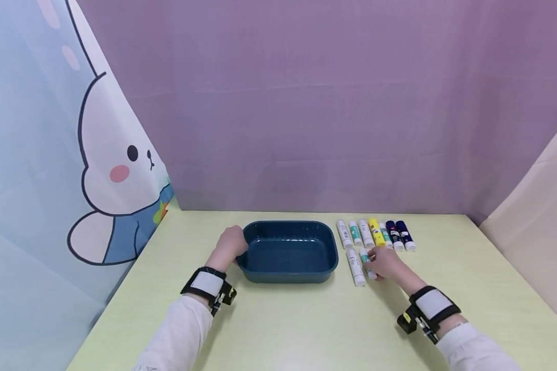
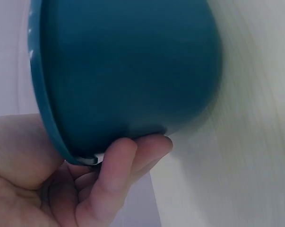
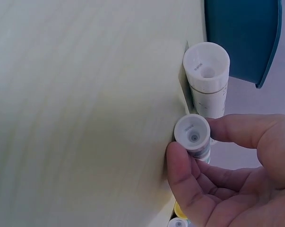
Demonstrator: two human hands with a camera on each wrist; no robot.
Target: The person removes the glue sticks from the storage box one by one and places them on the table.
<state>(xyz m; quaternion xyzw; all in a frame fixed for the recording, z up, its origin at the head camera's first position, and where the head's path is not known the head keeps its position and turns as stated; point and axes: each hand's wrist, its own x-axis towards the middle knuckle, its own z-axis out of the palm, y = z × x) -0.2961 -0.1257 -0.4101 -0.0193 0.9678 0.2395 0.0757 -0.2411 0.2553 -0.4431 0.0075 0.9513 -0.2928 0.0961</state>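
A dark blue rectangular dish [image 1: 288, 275] stands on the table. My left hand [image 1: 230, 243] grips its left rim, and the left wrist view shows the fingers against the outer wall [image 2: 128, 71]. Right of the dish, my right hand [image 1: 387, 263] pinches a small white-and-teal glue stick [image 3: 192, 133] between thumb and fingers, low at the table. Just left of it lies a larger white glue stick [image 1: 355, 268]. Behind these is a row of several glue sticks: white ones [image 1: 344, 234], teal-labelled ones, a yellow one [image 1: 376, 232] and dark blue ones [image 1: 405, 236] at the right end.
The pale yellow-green table [image 1: 278, 330] extends in front of the dish. A purple curtain [image 1: 325, 113] hangs along its back edge. At the left is a light blue cloth [image 1: 23, 180] with a cartoon figure; a pale cloth [image 1: 543, 221] hangs at the right.
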